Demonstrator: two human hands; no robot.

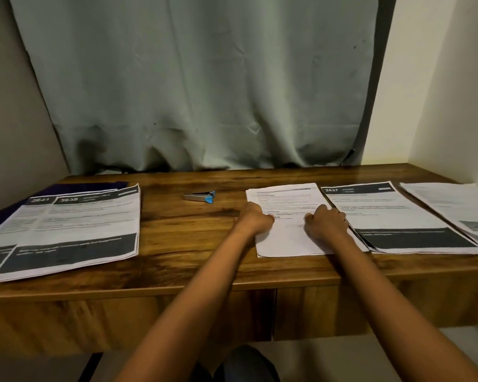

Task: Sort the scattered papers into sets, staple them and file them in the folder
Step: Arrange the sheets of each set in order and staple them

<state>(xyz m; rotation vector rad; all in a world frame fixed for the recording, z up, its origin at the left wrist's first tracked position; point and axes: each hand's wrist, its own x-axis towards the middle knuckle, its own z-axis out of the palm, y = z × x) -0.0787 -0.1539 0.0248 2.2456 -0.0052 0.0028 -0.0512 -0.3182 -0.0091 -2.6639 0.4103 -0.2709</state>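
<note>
Arms extended; left hand (255, 217) and right hand (326, 220) apart, fingers curled, rested on paper set (284, 241), centre-right of frame; grip indeterminate.

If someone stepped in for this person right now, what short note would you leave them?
Left hand and right hand: both rest, fingers curled, on the middle white stack; a pinch can't be confirmed.
Stapler: lying untouched on the desk, left of that stack.
Other papers: 2641 stack and 3638 stack at left, over a dark purple sheet, possibly the folder; 2437 stack and far-right stack at right.
Done: papers look sorted into stacks.
Left: staple each set, file them.
</note>
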